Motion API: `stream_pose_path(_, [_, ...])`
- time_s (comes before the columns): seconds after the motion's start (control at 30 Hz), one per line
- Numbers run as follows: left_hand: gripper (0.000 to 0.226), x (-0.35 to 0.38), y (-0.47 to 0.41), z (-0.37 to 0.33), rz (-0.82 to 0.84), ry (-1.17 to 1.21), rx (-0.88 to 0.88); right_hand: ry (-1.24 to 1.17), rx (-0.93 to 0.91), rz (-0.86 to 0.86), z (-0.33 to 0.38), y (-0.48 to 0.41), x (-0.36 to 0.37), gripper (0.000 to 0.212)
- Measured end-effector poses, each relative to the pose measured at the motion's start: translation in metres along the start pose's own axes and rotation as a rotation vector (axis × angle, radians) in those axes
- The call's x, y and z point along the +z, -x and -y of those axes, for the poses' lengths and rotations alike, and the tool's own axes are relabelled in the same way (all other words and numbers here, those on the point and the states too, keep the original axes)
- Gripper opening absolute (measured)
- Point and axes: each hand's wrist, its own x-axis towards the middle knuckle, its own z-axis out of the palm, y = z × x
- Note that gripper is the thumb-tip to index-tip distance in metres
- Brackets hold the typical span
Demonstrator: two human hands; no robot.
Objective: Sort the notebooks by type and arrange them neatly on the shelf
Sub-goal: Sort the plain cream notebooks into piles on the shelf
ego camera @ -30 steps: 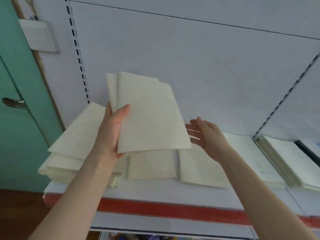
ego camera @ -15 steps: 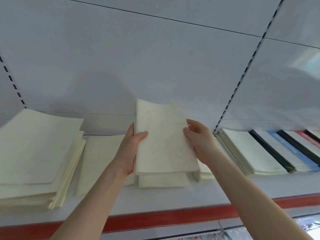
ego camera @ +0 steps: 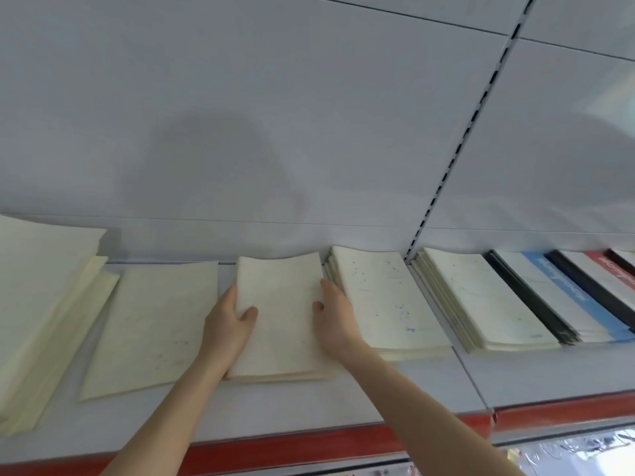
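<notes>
A small stack of cream notebooks [ego camera: 281,314] lies flat on the grey shelf [ego camera: 309,407], in the middle. My left hand [ego camera: 226,324] grips its left edge, thumb on top of the cover. My right hand [ego camera: 335,317] presses against its right edge, thumb on the cover too. A single cream notebook [ego camera: 151,324] lies just to the left. A tall, untidy cream pile [ego camera: 44,304] fills the far left. To the right sits another cream stack [ego camera: 385,300] with ink specks, touching my right hand.
Past a slotted upright [ego camera: 457,149] lies a further cream stack [ego camera: 481,300], then notebooks with black, blue [ego camera: 567,290] and red spines at the far right. The shelf has a red front strip [ego camera: 309,448]. A grey back panel rises behind.
The notebooks I held up in the air have come down onto the middle stack on the shelf. Both hands now rest at its sides. The view has shifted right.
</notes>
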Motion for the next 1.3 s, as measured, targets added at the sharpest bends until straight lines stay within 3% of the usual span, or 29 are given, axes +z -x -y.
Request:
stream_pose_path(0.1, [0.031,0.002,-0.001,-0.001,-0.001,-0.089,0.016,0.092,-0.021,0.01,-0.002,-0.001,0.005,0.047])
stream_pose_path(0.23, [0.025,0.003,-0.001,-0.005,0.029,-0.255,0.027,0.142,-0.003,0.056,-0.003,-0.005,0.006,0.033])
stream_pose_path(0.37, [0.028,-0.006,0.011,-0.014,0.022,-0.455,0.151,0.201,-0.035,0.099,0.001,-0.011,0.002,0.029])
stream_pose_path(0.53, [0.021,-0.04,0.034,-0.021,-0.107,-0.551,0.39,0.353,-0.244,0.042,0.025,-0.023,-0.018,0.04])
stream_pose_path(0.67, [0.035,-0.083,0.056,-0.032,-0.149,-0.639,0.492,0.431,-0.338,0.002,0.064,-0.023,-0.026,0.039])
stream_pose_path(0.77, [0.036,-0.121,0.075,-0.037,-0.287,-0.704,0.547,0.4,-0.427,-0.027,0.099,-0.017,-0.02,0.038])
stream_pose_path(1.17, [0.043,-0.28,0.171,0.029,-0.299,-0.846,0.474,0.289,-0.617,-0.064,0.232,0.079,0.08,0.037])
stream_pose_path(1.3, [0.039,-0.319,0.198,0.058,-0.308,-0.812,0.49,0.292,-0.673,0.063,0.257,0.114,0.123,0.05])
